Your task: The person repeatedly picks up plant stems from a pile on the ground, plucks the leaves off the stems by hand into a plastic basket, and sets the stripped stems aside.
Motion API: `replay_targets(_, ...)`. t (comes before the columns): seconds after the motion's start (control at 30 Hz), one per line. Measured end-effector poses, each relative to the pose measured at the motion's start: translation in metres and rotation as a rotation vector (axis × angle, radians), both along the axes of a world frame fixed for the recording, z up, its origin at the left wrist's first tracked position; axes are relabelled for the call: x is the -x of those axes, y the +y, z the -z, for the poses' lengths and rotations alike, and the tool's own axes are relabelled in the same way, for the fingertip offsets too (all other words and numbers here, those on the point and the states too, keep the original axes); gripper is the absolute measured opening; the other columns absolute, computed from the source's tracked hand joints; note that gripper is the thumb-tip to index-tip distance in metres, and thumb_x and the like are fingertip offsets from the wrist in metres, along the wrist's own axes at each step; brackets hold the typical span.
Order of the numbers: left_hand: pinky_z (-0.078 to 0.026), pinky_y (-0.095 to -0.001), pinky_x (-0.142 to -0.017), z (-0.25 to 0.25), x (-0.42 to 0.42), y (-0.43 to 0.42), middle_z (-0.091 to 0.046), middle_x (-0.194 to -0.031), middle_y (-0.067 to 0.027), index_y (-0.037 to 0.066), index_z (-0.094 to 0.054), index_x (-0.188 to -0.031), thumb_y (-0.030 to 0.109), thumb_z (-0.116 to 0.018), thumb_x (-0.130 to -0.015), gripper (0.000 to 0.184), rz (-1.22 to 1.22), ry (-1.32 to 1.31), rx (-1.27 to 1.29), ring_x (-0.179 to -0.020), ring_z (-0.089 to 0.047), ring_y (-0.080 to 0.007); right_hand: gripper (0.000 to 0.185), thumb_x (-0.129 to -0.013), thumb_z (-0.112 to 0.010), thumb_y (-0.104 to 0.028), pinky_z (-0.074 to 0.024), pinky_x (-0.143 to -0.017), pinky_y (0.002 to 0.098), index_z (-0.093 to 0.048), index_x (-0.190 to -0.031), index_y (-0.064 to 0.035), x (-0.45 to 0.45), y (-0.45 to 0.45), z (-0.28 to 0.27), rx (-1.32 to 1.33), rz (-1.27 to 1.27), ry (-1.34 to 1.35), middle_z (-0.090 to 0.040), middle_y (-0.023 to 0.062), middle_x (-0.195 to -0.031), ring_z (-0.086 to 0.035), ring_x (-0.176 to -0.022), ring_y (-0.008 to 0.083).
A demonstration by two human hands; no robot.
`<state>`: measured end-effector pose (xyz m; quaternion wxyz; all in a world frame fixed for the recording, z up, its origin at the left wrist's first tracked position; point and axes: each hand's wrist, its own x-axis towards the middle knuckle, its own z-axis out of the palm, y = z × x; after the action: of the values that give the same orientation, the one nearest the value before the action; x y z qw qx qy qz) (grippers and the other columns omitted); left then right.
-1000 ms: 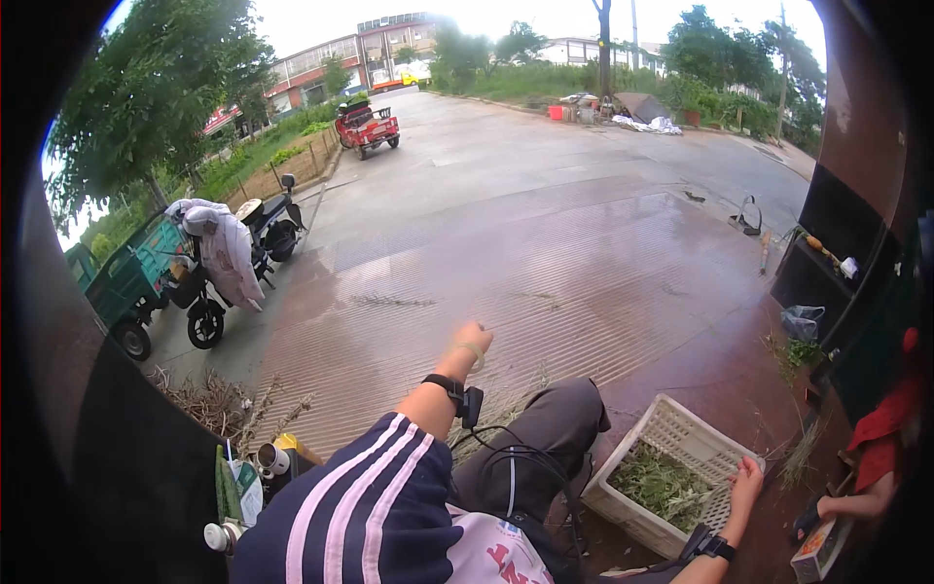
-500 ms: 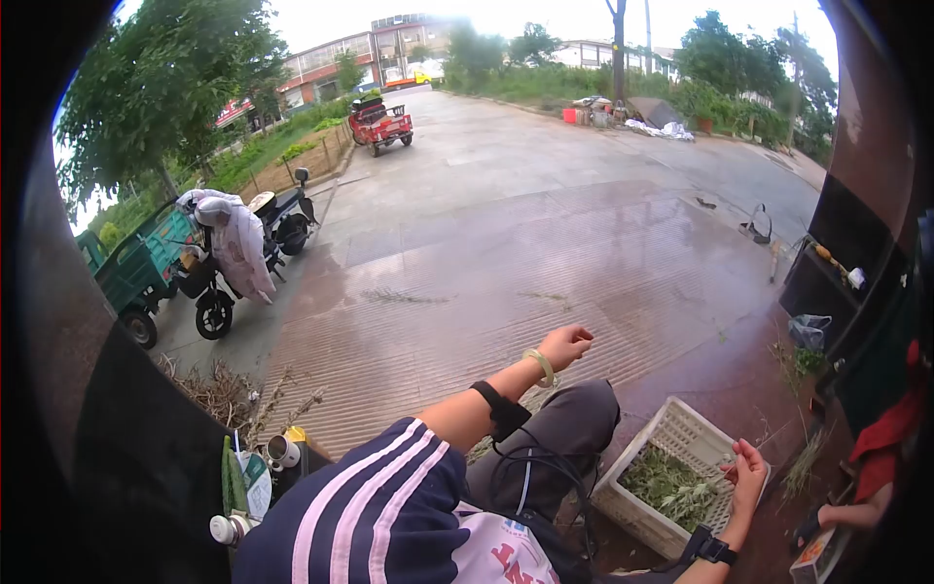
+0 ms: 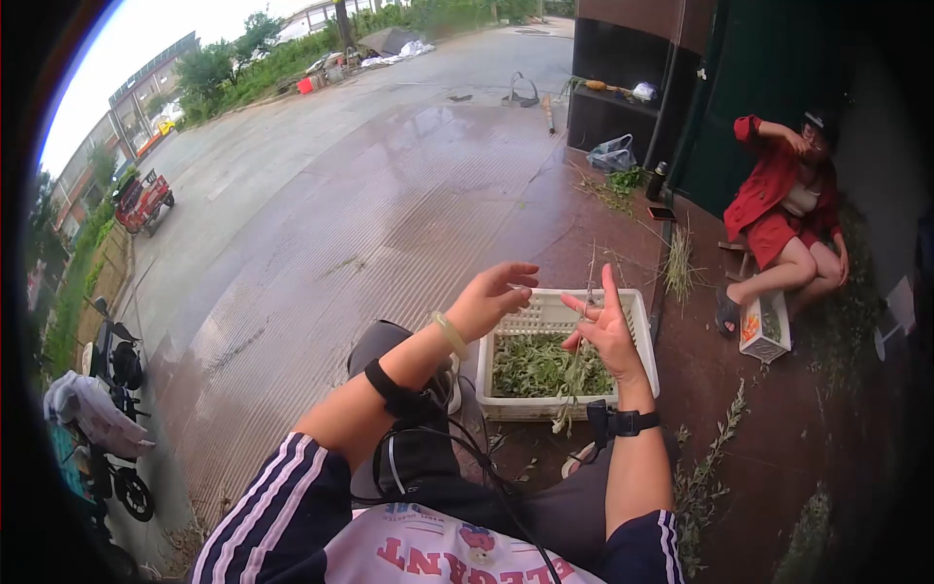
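Observation:
Beside the near left rim of a white plastic crate (image 3: pixel 637 336), my left hand (image 3: pixel 496 297) is raised with its fingers curved and apart, holding nothing. My right hand (image 3: pixel 605 336) is over the crate's right part, its index finger pointing up. A thin leafy stem (image 3: pixel 574 375) is held in it, the bare tip above the fingers and the leaves hanging over the near rim. Green leafy cuttings (image 3: pixel 530 365) lie inside the crate between my knees.
A person in red (image 3: pixel 778 214) sits at the right, by a small box (image 3: pixel 764 331). Stalks (image 3: pixel 681 265) and leafy branches (image 3: pixel 705 477) lie on the floor. A plastic bag (image 3: pixel 613 153) is near the dark shelf (image 3: pixel 623 119). Scooter (image 3: pixel 117 380) at left.
The view has swung right and down, showing the seated person more fully. My left hand has come from over the paving to beside my right hand, where the stem is now plain to see.

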<state>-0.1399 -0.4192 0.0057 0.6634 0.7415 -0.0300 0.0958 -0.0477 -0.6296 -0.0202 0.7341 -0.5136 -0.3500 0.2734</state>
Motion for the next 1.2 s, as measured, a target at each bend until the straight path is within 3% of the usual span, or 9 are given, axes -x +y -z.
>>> replay_targets(0.13,-0.046,-0.0259,-0.077,0.007,-0.026,-0.007,-0.059,-0.102,-0.0049,0.002,-0.054,-0.115,0.007,-0.054,-0.087,0.029,0.056,0.062,-0.017,-0.086,-0.055,-0.0108,0.09,-0.08,-0.049,0.003,-0.0495,-0.065,0.0241,0.015,-0.14,-0.0156,-0.009,-0.01,0.008,-0.018,0.0,0.024,-0.046,0.0321,-0.122,-0.063,-0.07,0.0152)
replay_targets(0.27,-0.047,-0.0266,-0.076,0.012,-0.033,-0.001,-0.062,-0.092,-0.0051,-0.001,-0.058,-0.101,0.006,-0.054,-0.085,0.018,0.039,0.012,-0.389,-0.083,-0.057,-0.0109,0.076,-0.081,-0.054,-0.002,-0.0482,-0.061,0.0226,-0.008,-0.141,-0.005,-0.015,-0.017,0.013,0.092,0.113,0.088,-0.06,0.0177,-0.108,-0.059,-0.064,0.0109)
replay_targets(0.3,-0.049,-0.0276,-0.073,0.004,-0.031,-0.003,-0.063,-0.089,-0.0071,0.0,-0.059,-0.097,0.005,-0.054,-0.084,0.015,-0.034,-0.054,-0.564,-0.078,-0.06,-0.0128,0.053,-0.081,-0.058,-0.006,-0.0465,-0.057,0.0212,-0.037,-0.13,-0.0005,-0.013,-0.017,0.012,0.07,0.146,0.112,-0.065,0.0115,-0.096,-0.059,-0.063,0.0094)
replay_targets(0.47,-0.049,-0.0322,-0.064,-0.038,-0.044,0.007,-0.061,-0.086,-0.0101,0.004,-0.059,-0.093,0.0,-0.055,-0.079,0.015,-0.158,-0.402,-0.964,-0.074,-0.061,-0.0241,0.017,-0.083,-0.06,-0.012,-0.0446,-0.053,0.02,-0.063,-0.095,0.0,-0.02,-0.011,0.028,0.188,0.204,0.027,-0.066,0.0057,-0.081,-0.058,-0.063,0.0065)
replay_targets(0.7,-0.049,-0.0287,-0.064,-0.096,-0.072,0.01,-0.061,-0.086,-0.0071,0.005,-0.059,-0.096,0.002,-0.057,-0.082,0.014,-0.306,-0.521,-0.833,-0.073,-0.06,-0.018,0.013,-0.08,-0.059,-0.012,-0.0446,-0.057,0.032,-0.065,-0.085,-0.0018,-0.022,-0.002,0.038,0.444,0.668,-0.551,-0.064,0.0114,-0.079,-0.06,-0.063,0.0206)
replay_targets(0.8,-0.047,-0.025,-0.066,-0.098,-0.079,0.014,-0.062,-0.09,-0.004,0.003,-0.058,-0.1,0.008,-0.056,-0.085,0.016,-0.363,-0.408,-0.503,-0.073,-0.058,-0.0124,0.011,-0.08,-0.059,-0.012,-0.0437,-0.063,0.0337,-0.065,-0.083,-0.0032,-0.018,-0.004,0.028,0.456,0.732,-0.682,-0.061,0.0111,-0.076,-0.058,-0.07,0.0268)
replay_targets(0.83,-0.046,-0.0238,-0.068,-0.084,-0.08,0.019,-0.061,-0.093,-0.0023,0.002,-0.059,-0.103,0.015,-0.055,-0.088,0.021,-0.279,-0.372,0.054,-0.077,-0.055,-0.009,0.01,-0.08,-0.059,-0.012,-0.0428,-0.065,0.0341,-0.065,-0.083,-0.004,-0.02,-0.004,0.031,0.428,0.743,-0.721,-0.06,0.0106,-0.076,-0.058,-0.072,0.0268)
replay_targets(1.0,-0.045,-0.0256,-0.073,0.01,-0.054,0.017,-0.061,-0.093,-0.0028,0.003,-0.059,-0.106,0.033,-0.051,-0.091,0.035,-0.054,0.075,-0.296,-0.083,-0.055,-0.0098,0.007,-0.079,-0.059,-0.014,-0.0355,-0.077,0.035,-0.065,-0.08,-0.0086,-0.026,-0.008,0.029,0.454,0.689,-0.913,-0.061,0.0061,-0.075,-0.055,-0.079,0.0246)
replay_targets(1.2,-0.046,-0.0266,-0.073,0.031,-0.011,0.003,-0.061,-0.097,-0.0047,0.003,-0.051,-0.117,0.048,-0.051,-0.087,0.054,-0.042,0.551,0.18,-0.081,-0.055,-0.0105,0.005,-0.075,-0.063,-0.013,-0.0332,-0.079,0.0354,-0.065,-0.079,-0.011,-0.021,-0.003,0.03,0.51,0.638,-1.074,-0.061,0.0028,-0.074,-0.053,-0.08,0.0219)
